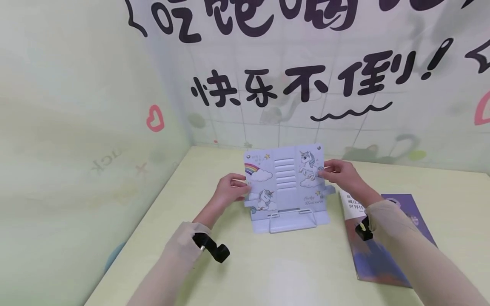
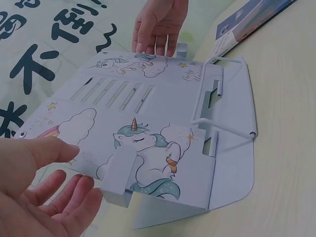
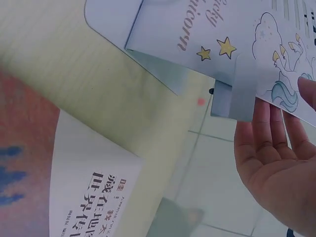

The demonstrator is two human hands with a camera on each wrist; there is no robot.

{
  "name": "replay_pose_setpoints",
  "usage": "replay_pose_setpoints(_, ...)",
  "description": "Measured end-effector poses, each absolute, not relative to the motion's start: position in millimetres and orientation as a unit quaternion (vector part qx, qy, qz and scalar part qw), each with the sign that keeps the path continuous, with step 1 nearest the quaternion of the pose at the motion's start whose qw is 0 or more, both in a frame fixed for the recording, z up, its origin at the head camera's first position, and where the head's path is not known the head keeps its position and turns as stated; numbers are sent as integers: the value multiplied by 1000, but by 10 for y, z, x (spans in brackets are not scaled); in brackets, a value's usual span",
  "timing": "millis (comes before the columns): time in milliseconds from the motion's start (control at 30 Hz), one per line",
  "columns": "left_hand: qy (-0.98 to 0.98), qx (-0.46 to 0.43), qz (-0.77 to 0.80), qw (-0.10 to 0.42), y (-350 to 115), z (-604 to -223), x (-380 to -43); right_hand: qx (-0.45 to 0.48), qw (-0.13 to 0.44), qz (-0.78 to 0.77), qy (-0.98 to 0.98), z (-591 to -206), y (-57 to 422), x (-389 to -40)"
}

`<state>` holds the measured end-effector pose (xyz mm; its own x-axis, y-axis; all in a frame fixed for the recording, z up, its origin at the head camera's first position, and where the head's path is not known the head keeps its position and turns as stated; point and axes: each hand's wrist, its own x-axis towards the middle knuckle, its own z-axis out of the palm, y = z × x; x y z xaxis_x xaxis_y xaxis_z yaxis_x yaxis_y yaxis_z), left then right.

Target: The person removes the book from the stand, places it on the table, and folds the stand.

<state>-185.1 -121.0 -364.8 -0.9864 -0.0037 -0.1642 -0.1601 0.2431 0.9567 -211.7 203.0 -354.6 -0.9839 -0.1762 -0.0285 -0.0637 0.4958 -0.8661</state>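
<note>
A white metal book stand [image 1: 285, 182] with unicorns, clouds and a rainbow printed on it stands tilted back on the table. My left hand [image 1: 231, 188] is at its left edge, thumb over the printed front and fingers behind. On the opposite edge my right hand [image 1: 342, 173] holds the panel the same way, its fingers [image 3: 276, 131] behind the back. A white side clip [image 2: 118, 173] sticks out close to the left fingers, and another clip [image 3: 242, 89] is beside the right ones. The wire page holder [image 1: 292, 221] lies across the stand's front ledge.
A book [image 1: 375, 255] with a purple and reddish cover lies on the table [image 1: 291, 272] to the right, partly under my right forearm. Behind the table hangs a printed white sheet [image 1: 268, 119] with large dark characters; a pale sheet [image 1: 76, 148] covers the left side.
</note>
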Motion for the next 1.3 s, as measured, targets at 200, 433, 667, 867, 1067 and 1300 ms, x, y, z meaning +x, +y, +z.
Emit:
replay_pose_setpoints(200,776,-50,628,30,-1119,-3690,-1898,-58,44,-512,856,-3615,2016,-2112)
replay_pose_setpoints(433,753,-58,655,15,-1087,-3773,-1944,-46,23,-528,847,-3619,1990,-2136)
replay_pose_setpoints(667,745,-56,665,12,-1097,-3791,-1944,-37,22,-528,848,-3602,1982,-2146)
replay_pose_setpoints(867,746,-55,663,10,-1102,-3804,-1942,-32,22,-518,854,-3594,1969,-2156)
replay_pose_setpoints(1067,742,-49,668,16,-1122,-3813,-1931,-45,8,-515,856,-3593,1967,-2207)
replay_pose_setpoints(1300,742,-29,669,33,-1089,-3801,-1863,-52,12,-514,856,-3580,1972,-2267)
